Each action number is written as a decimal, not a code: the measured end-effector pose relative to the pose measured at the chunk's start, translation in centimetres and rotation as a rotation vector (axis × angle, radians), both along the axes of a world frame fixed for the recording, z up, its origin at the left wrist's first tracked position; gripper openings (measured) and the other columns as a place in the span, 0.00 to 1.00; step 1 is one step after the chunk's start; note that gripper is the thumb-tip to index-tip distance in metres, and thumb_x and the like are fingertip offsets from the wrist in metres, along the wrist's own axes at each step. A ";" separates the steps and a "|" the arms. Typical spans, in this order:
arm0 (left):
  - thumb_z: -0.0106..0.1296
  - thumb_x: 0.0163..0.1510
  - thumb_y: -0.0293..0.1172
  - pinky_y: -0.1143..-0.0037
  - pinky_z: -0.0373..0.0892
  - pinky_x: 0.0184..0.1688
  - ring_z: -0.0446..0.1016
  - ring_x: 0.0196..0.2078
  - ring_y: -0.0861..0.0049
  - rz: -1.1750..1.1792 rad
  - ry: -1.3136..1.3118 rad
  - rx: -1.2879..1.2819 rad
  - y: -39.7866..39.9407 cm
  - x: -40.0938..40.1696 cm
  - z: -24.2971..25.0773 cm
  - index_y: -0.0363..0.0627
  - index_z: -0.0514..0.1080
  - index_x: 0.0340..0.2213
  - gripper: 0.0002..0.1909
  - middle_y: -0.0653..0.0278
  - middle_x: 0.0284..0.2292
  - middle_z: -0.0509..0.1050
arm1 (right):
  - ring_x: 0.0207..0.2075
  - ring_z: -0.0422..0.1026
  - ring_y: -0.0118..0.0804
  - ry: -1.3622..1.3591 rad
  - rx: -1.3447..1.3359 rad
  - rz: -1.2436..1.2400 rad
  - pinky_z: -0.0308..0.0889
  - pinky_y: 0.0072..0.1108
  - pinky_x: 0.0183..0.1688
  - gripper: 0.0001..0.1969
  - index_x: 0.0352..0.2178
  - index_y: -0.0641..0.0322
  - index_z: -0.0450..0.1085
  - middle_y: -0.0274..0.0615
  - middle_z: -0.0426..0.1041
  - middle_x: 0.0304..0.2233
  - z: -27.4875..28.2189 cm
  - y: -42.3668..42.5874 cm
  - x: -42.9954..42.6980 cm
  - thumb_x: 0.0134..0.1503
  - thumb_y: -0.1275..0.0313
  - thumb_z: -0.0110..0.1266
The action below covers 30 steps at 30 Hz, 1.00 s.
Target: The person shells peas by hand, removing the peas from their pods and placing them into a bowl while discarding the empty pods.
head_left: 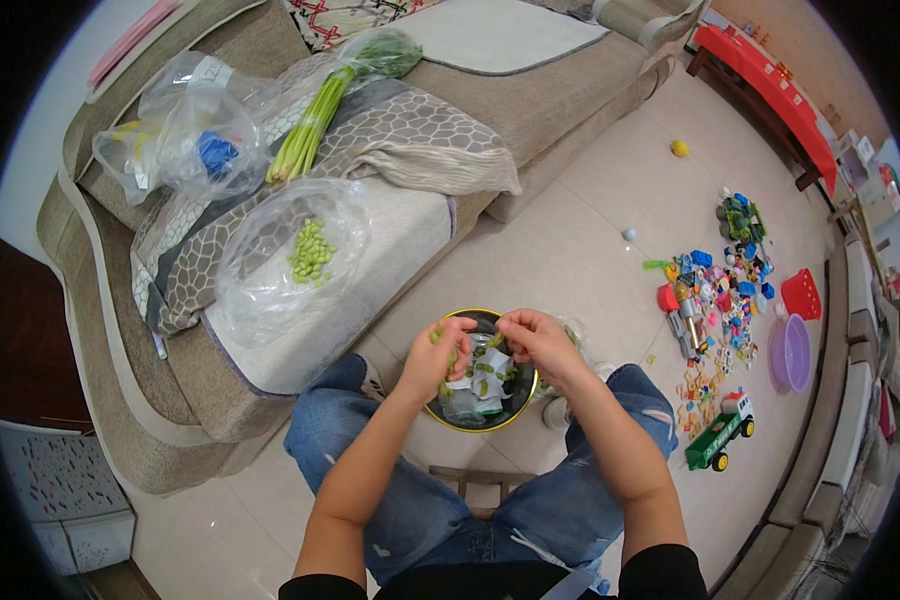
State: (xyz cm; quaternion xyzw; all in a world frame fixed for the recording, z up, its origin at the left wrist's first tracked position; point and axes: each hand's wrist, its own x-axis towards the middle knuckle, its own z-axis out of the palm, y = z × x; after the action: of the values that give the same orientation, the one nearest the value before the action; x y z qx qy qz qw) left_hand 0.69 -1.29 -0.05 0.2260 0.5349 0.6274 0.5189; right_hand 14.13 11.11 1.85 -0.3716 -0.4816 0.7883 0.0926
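Over the round dark bin with a yellow rim (480,430), both hands are raised close together. My left hand (439,358) is curled around green bean pods (451,363). My right hand (534,341) pinches a small green piece (496,340) between thumb and fingers. Inside the bin lie green pods or shells, crumpled white paper (489,373) and clear plastic. On the sofa to the left, a heap of shelled light-green beans (312,253) rests on a clear plastic bag (259,289).
A bunch of long green stalks (315,124) in plastic and clear bags (210,142) lie on the sofa (525,97). Toys spread over the floor at right, with a toy truck (722,431), a purple basin (790,352) and a red basket (801,294). A clear bag touches the bin's right side.
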 end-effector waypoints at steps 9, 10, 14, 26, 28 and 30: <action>0.28 0.57 0.48 0.83 0.60 0.19 0.65 0.24 0.78 0.029 -0.682 0.078 1.0 -0.9 -1.4 0.39 0.63 0.33 0.23 0.61 0.28 0.67 | 0.19 0.58 0.18 -0.014 0.585 0.171 0.55 0.13 0.21 0.11 0.29 0.63 0.71 0.25 0.60 0.15 0.3 -0.3 0.9 0.42 0.70 0.59; 0.28 0.57 0.48 0.82 0.61 0.20 0.66 0.26 0.78 0.039 -0.660 0.055 1.1 -0.7 -1.7 0.39 0.63 0.33 0.23 0.60 0.28 0.68 | 0.19 0.58 0.18 -0.014 0.585 0.171 0.55 0.13 0.21 0.11 0.29 0.63 0.71 0.25 0.60 0.15 0.5 -0.5 0.8 0.42 0.70 0.59; 0.26 0.57 0.49 0.81 0.64 0.22 0.68 0.28 0.75 0.103 -0.446 0.019 2.0 0.7 -2.7 0.39 0.64 0.35 0.25 0.59 0.30 0.69 | 0.17 0.57 0.19 -0.046 0.700 0.206 0.55 0.15 0.20 0.10 0.25 0.64 0.71 0.28 0.59 0.13 1.3 -1.8 0.1 0.41 0.70 0.59; 0.29 0.57 0.46 0.84 0.63 0.19 0.68 0.24 0.79 0.075 -0.444 -0.085 1.4 0.8 -1.5 0.40 0.64 0.36 0.21 0.60 0.28 0.70 | 0.16 0.68 0.26 -0.164 0.832 0.181 0.63 0.18 0.21 0.05 0.21 0.69 0.69 0.38 0.65 0.13 2.7 -2.5 -1.0 0.40 0.77 0.52; 0.32 0.56 0.45 0.85 0.62 0.18 0.68 0.24 0.80 0.077 -0.461 -0.069 1.5 0.7 -1.4 0.41 0.64 0.36 0.19 0.61 0.28 0.70 | 0.17 0.67 0.23 -0.182 0.844 0.098 0.63 0.16 0.21 0.05 0.21 0.70 0.69 0.35 0.64 0.12 1.5 -2.0 -1.2 0.42 0.76 0.53; 0.34 0.56 0.44 0.86 0.60 0.17 0.67 0.24 0.81 0.079 -0.480 -0.055 1.6 0.9 -0.8 0.42 0.64 0.35 0.18 0.63 0.27 0.69 | 0.18 0.66 0.22 -0.086 0.708 0.007 0.62 0.16 0.21 0.06 0.22 0.70 0.69 0.33 0.65 0.13 0.9 -1.8 -1.2 0.42 0.75 0.53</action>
State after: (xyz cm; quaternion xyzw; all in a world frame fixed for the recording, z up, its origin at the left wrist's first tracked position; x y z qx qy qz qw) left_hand 1.60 0.34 -0.85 0.0353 0.4216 0.6682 0.6120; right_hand 12.89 9.31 2.75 -0.3479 -0.7295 0.5564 0.1926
